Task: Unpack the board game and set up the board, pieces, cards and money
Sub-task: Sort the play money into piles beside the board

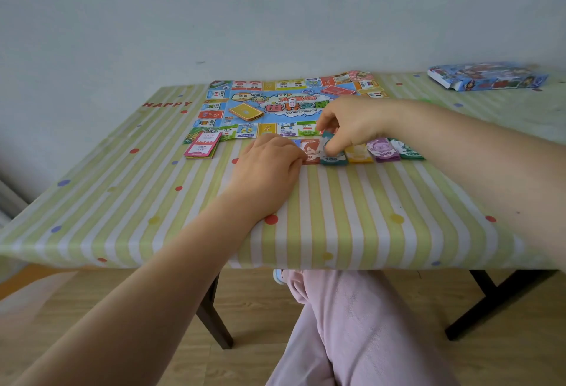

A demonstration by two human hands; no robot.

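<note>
Striped, dotted oilcloth covers the table point(352, 217), which stands against a pale wall, and most of the game looks laid out on it. At the centre of the work, the right hand point(352, 127) pinches the teal 100 notes point(332, 156) between thumb and curled fingers, seemingly squaring or setting that stack in the money row. At nine o'clock from it, the left hand point(269, 159) lies flat with its fingers together, their tips pressing the red notes point(311, 148). At three o'clock from the teal stack sit the yellow notes point(358, 153), then the purple 500 notes point(382, 151) and the green 1000 notes point(409, 150), each touching the next.

At twelve o'clock from the row the board point(284, 107) is unfolded flat, with a die point(292, 102) at its middle, a yellow card deck point(246, 112) at nine o'clock and a red card deck point(338, 90) toward two o'clock. A pile of pink property cards point(202, 148) lies at the board's seven o'clock corner. The box point(487, 78) rests well apart at two o'clock.

Judging from this, board, cards and money are nearly done; I cannot make out player pieces.
</note>
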